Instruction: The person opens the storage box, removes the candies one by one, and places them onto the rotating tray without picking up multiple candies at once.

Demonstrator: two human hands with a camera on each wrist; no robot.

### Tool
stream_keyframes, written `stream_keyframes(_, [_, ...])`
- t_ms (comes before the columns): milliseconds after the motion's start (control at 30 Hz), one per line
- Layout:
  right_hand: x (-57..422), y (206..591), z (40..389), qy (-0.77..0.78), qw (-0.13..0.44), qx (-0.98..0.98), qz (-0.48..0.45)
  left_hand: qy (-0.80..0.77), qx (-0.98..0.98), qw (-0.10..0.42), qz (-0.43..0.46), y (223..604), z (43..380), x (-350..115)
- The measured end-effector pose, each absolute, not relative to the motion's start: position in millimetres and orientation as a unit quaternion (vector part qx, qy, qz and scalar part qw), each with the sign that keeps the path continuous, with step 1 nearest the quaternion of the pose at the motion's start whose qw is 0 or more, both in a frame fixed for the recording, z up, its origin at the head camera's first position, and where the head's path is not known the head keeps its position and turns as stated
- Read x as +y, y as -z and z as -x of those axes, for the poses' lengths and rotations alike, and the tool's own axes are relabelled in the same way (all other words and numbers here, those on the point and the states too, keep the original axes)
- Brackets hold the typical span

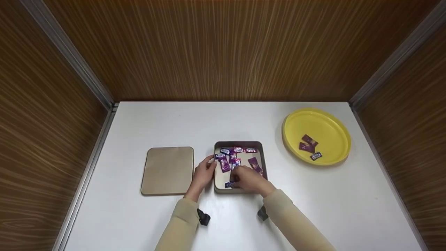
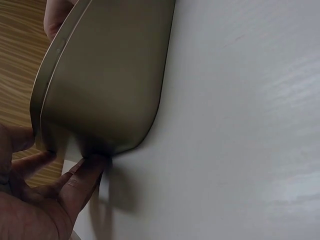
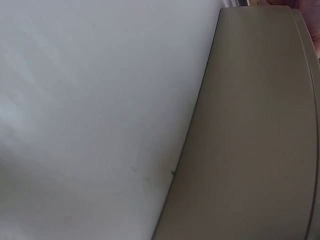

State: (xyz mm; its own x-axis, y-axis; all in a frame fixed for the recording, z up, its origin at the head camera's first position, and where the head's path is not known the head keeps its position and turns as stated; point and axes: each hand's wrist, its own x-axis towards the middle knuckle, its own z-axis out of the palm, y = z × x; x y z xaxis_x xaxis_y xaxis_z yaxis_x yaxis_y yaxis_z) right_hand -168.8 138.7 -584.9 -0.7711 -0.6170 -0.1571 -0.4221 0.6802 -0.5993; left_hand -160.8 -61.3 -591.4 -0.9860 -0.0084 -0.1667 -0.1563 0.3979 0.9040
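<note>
A square metal tin (image 1: 240, 191) without its lid holds several small candies in purple, blue and pink wrappers. My left hand (image 1: 204, 172) grips the tin's left wall, with the thumb at the rim; in the left wrist view its fingers (image 2: 82, 182) press the outside near a rounded corner. Inside the tin, my right hand (image 1: 248, 178) reaches down with bent fingers. Its fingertips are beside a blue-wrapped candy (image 1: 229, 184) near the front wall and partly cover it. Whether they pinch it I cannot tell. Another purple candy (image 1: 224, 165) lies near the left wall.
Left of the tin, a flat square lid (image 1: 168, 170) lies on the white table (image 1: 195, 122). At the right, a round yellow tray (image 1: 324, 122) carries 3 candies (image 1: 306, 147). Brown wood-grain panels (image 1: 223, 52) stand behind and along both sides.
</note>
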Motion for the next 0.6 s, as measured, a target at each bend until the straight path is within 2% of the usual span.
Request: stream_keyframes(600, [143.1,584.3,166.6,0.294,0.152,0.894,0.303,-0.560,0.824,0.067,0.054,593.0,160.6,-61.1])
